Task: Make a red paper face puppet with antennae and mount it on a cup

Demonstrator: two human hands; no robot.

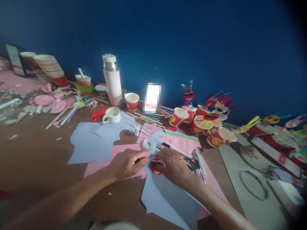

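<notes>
A small round red paper face (157, 166) with black eyes and a pale mouth lies on blue paper in front of me. My right hand (174, 164) curves around its upper and right edges, fingers and thumb touching it. Just to the left, my left hand (130, 164) is closed above pink paper, its fingertips pressed together; anything in them is too small to make out. A white roll of tape (148, 144) lies just beyond both hands. Beside my right hand are a black-capped marker (177, 151) and scissors (190, 164), partly hidden by that hand.
Behind stand a white thermos (112, 84), a paper cup (132, 101) and a white mug (112, 115). Cups with paper-face figures (201, 124) crowd the right, near a phone (275, 155). Stacked cups (51, 68) and paper scraps (45, 100) occupy the left.
</notes>
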